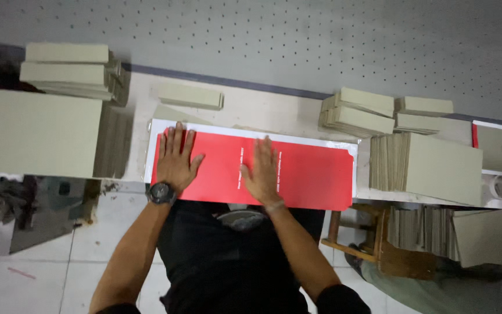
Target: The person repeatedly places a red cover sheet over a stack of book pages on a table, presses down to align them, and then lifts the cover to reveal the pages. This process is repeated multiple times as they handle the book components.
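A long red sheet (pixel 315 171) with clipped corners and a white border lies flat on the workbench (pixel 251 110) in front of me. My left hand (pixel 176 158), with a dark watch on its wrist, presses palm-down on the sheet's left end, fingers spread. My right hand (pixel 261 170) lies flat near the sheet's middle, fingers together and pointing away from me. Neither hand holds anything.
Stacks of grey-beige boards stand left (pixel 68 72), on a big pile (pixel 36 131), and right (pixel 358 111), beside a wide stack (pixel 437 168). One small board (pixel 192 96) lies behind the sheet. A wooden stool (pixel 373 244) with more boards stands lower right. A perforated wall runs behind.
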